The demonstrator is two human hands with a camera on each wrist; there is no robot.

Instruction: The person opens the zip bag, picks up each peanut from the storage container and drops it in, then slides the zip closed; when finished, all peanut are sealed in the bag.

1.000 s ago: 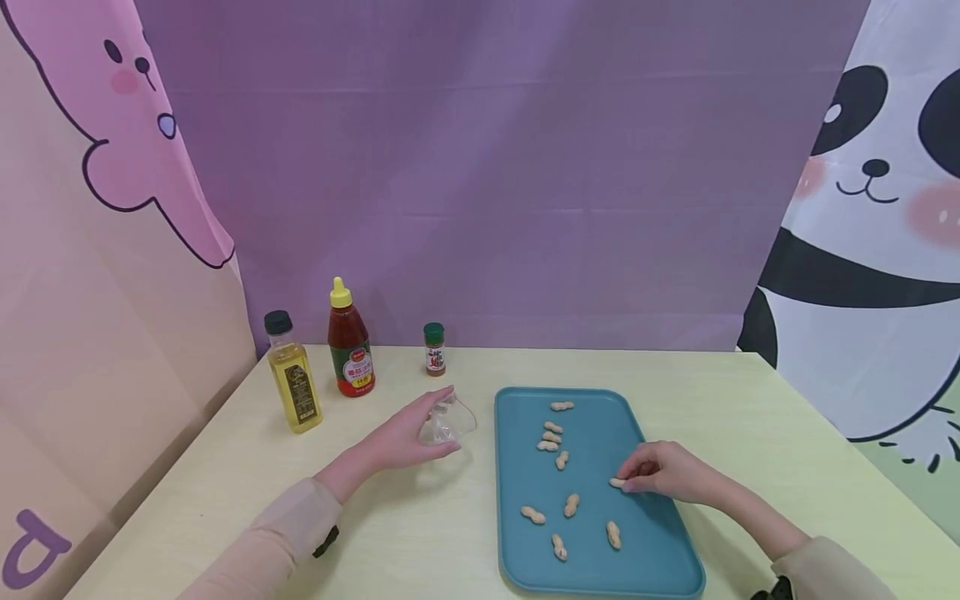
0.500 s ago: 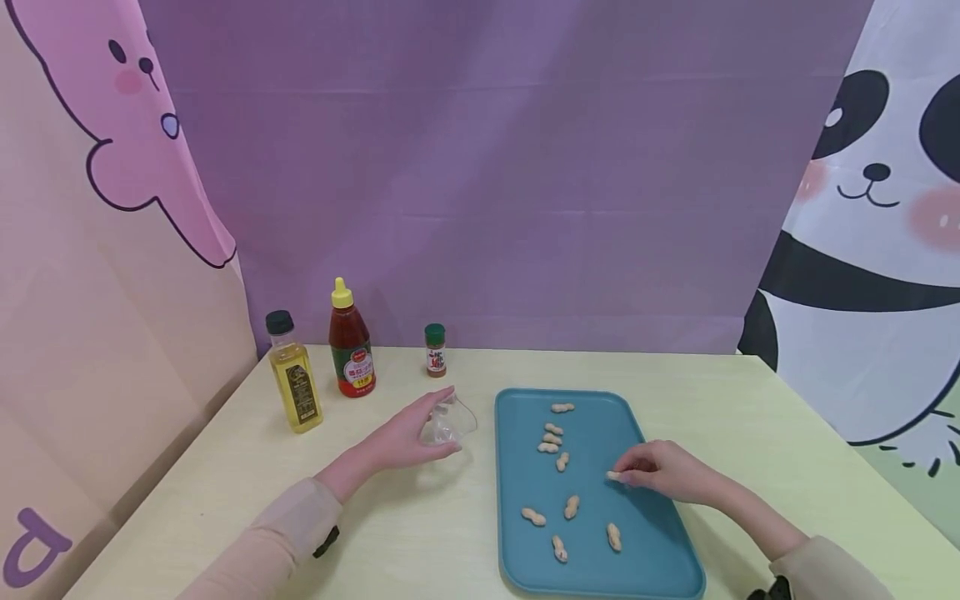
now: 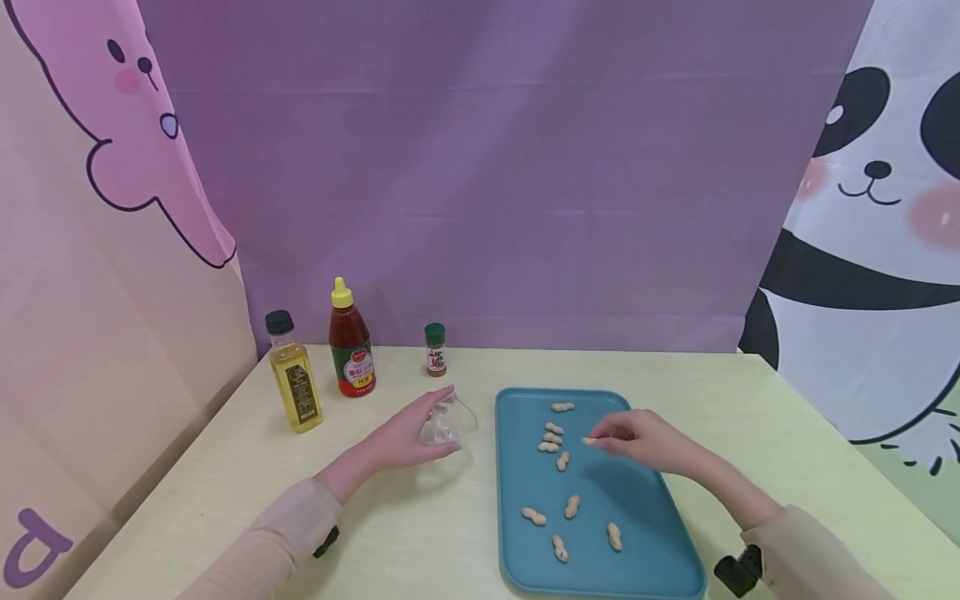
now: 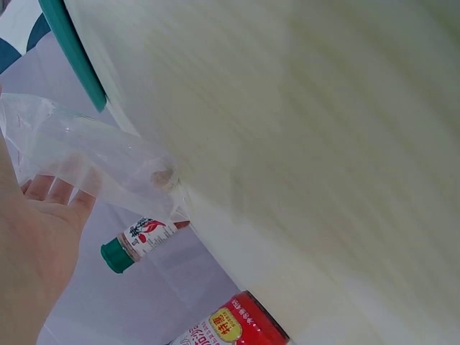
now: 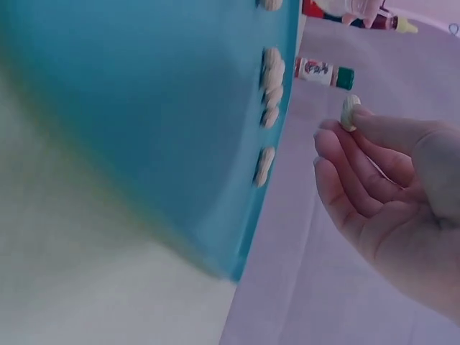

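Since the earlier frames the right hand has been lifting off the tray floor and travelling toward the far left, pinching a peanut at its fingertips above the teal tray. The left hand is gripping a clear plastic bag on the bench, just beside the tray. Other peanuts are lying scattered on the tray.

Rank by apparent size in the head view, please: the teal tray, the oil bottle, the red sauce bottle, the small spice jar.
1. teal tray, clearly largest.
2. red sauce bottle and oil bottle: nearly alike, and the oil bottle stands nearer the camera, so unranked.
3. small spice jar, smallest.
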